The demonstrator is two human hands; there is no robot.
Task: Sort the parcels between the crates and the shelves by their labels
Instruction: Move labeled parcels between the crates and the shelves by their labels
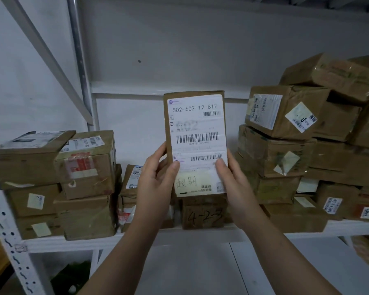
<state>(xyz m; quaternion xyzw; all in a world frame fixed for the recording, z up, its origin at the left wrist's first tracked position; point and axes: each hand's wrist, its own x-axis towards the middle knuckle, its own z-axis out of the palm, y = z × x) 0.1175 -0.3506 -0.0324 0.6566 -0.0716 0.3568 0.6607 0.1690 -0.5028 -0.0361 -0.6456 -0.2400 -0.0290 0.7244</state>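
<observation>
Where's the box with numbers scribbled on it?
In the head view, the box sits centre on the shelf, just below the held-up parcel.

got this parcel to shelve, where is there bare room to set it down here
The shelf board is crowded: left stack and tall right stack leave only a bare front strip. Open room is in the middle, on top of the low box marked 4-2-3, partly hidden by the held parcel. The lower board shows widely bare.
</observation>
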